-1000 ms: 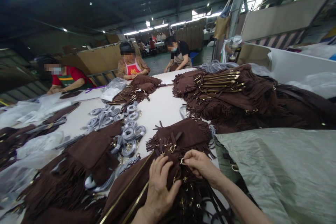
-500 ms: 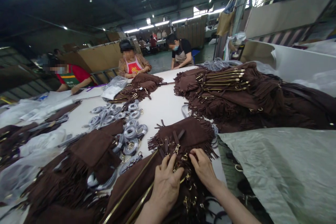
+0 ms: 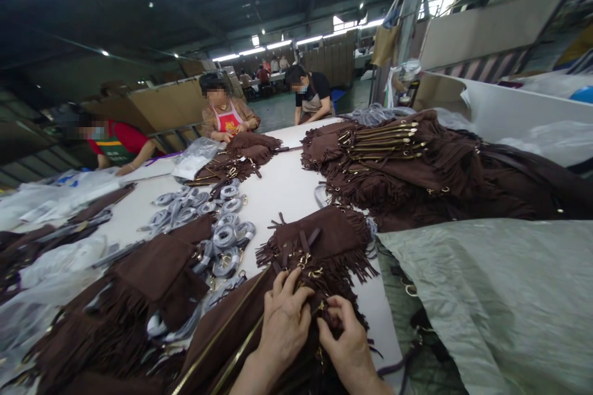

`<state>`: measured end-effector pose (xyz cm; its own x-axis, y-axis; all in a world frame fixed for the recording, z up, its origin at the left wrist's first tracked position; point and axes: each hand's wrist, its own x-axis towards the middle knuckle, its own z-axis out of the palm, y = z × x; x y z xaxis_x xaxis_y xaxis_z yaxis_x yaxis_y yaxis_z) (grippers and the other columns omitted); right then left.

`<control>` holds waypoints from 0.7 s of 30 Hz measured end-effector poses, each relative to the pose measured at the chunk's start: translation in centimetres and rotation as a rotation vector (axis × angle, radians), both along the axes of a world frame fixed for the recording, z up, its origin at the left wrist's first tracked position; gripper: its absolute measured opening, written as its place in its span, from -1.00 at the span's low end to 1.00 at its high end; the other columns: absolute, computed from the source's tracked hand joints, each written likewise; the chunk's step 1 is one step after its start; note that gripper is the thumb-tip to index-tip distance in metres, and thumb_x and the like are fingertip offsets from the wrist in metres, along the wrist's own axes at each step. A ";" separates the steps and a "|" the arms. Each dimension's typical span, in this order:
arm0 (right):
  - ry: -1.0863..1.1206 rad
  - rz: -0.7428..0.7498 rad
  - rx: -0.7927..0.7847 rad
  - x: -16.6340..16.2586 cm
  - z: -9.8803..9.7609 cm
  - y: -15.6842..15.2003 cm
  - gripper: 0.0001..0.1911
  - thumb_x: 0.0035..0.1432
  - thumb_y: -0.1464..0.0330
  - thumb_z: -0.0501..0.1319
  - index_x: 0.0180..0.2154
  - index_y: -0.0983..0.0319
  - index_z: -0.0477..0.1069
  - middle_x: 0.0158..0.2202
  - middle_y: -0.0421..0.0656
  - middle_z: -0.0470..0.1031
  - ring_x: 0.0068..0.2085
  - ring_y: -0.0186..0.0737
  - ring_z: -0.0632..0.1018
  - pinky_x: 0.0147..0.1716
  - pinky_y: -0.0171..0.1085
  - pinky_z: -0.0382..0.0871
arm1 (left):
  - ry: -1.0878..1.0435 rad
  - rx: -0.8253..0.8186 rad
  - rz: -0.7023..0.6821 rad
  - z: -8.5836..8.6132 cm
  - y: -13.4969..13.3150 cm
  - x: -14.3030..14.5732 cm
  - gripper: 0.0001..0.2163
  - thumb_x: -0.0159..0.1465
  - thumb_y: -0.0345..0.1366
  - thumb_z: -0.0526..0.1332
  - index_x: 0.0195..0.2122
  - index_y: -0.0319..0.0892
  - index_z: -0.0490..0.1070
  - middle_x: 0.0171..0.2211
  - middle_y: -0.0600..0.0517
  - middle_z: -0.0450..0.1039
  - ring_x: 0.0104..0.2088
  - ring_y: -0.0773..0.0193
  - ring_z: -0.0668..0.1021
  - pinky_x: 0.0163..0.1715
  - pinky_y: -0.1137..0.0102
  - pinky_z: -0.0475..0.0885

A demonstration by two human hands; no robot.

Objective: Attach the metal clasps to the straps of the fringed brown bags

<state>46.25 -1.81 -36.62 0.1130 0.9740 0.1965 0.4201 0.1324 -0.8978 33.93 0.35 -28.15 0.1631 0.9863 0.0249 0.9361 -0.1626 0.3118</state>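
Note:
A brown suede fringed bag [image 3: 324,237] with gold hardware lies in front of me on the white table [image 3: 282,188]. My left hand [image 3: 283,324] presses flat on the bag's near part beside a gold zipper [image 3: 236,345]. My right hand [image 3: 345,342] sits close against the left one, fingertips pinching a small gold clasp [image 3: 320,307] on the bag. Gold rings and strap tabs [image 3: 306,257] show just beyond my fingers.
Another brown bag [image 3: 160,268] lies left, next to several grey rolled straps [image 3: 227,234]. A big pile of bags [image 3: 417,166] fills the right side, with a grey-green sack [image 3: 491,296] nearer. Clear plastic bags [image 3: 55,197] lie far left. Three people work at the table's far end.
My right hand has pulled back toward me and closer to the left hand, now pinching hardware lower on the bag. The left hand shifted slightly forward.

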 end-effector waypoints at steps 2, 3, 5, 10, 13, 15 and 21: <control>-0.029 0.020 0.068 0.0 0.0 -0.4 -0.78 -0.04 0.42 0.11 -0.25 0.22 0.23 -0.47 -0.20 0.43 -0.48 -0.30 0.46 -0.46 -0.36 0.40 | 0.003 0.000 0.032 0.1 0.1 0.3 -0.74 0.12 -0.46 0.02 -0.29 -0.03 0.42 0.08 0.03 0.20 0.09 0.05 0.15 -0.14 0.09 0.24; -0.050 0.028 0.103 0.1 0.0 -0.7 -0.79 -0.04 0.44 0.10 -0.26 0.22 0.24 -0.46 -0.19 0.43 -0.48 -0.31 0.46 -0.47 -0.37 0.40 | 0.013 0.009 0.036 0.0 0.1 0.6 -0.77 0.13 -0.44 0.02 -0.33 -0.04 0.43 0.08 0.02 0.21 0.09 0.03 0.15 -0.12 0.06 0.22; -0.092 0.045 0.158 0.1 -0.1 -1.0 -0.82 -0.04 0.46 0.09 -0.30 0.21 0.26 -0.48 -0.20 0.41 -0.50 -0.31 0.44 -0.50 -0.38 0.38 | 0.048 0.043 0.009 -0.1 0.3 1.1 -0.81 0.14 -0.39 0.04 -0.41 -0.07 0.44 0.08 0.00 0.20 0.12 0.00 0.13 -0.05 -0.04 0.13; -0.118 0.074 0.186 0.0 0.2 -1.1 -0.86 -0.03 0.48 0.09 -0.34 0.20 0.28 -0.55 -0.24 0.35 -0.54 -0.32 0.40 -0.55 -0.38 0.34 | 0.125 -0.006 -0.160 -0.4 1.9 1.9 -0.78 0.11 -0.39 0.06 -0.33 0.00 0.46 0.06 -0.03 0.25 0.14 -0.04 0.12 0.00 -0.18 -0.06; -0.101 0.052 0.190 -0.1 0.8 -1.2 -0.89 -0.01 0.44 0.11 -0.34 0.20 0.30 -0.56 -0.24 0.35 -0.54 -0.31 0.40 -0.56 -0.38 0.33 | 0.170 -0.086 -0.140 -0.5 3.1 2.1 -0.71 0.12 -0.38 0.04 -0.19 0.03 0.42 0.04 -0.06 0.29 0.11 -0.05 0.19 -0.04 -0.14 0.06; -0.066 0.095 0.148 0.2 1.3 -1.4 -0.91 0.05 0.39 0.09 -0.33 0.20 0.31 -0.54 -0.23 0.37 -0.52 -0.31 0.42 -0.53 -0.38 0.34 | 0.171 -0.071 -0.076 -0.6 3.5 2.2 -0.67 0.15 -0.37 -0.01 -0.09 -0.02 0.35 0.05 -0.09 0.27 0.09 -0.01 0.23 -0.07 -0.07 0.14; -0.053 -0.007 -0.123 5.2 -0.6 0.9 -0.73 0.22 0.30 -0.15 -0.27 0.21 0.28 -0.52 -0.22 0.41 -0.52 -0.31 0.46 -0.53 -0.39 0.36 | 0.072 -0.049 -0.065 -0.6 2.6 2.6 -0.72 0.15 -0.17 0.07 -0.12 -0.02 0.36 0.05 -0.03 0.29 0.13 0.02 0.17 0.00 -0.03 0.07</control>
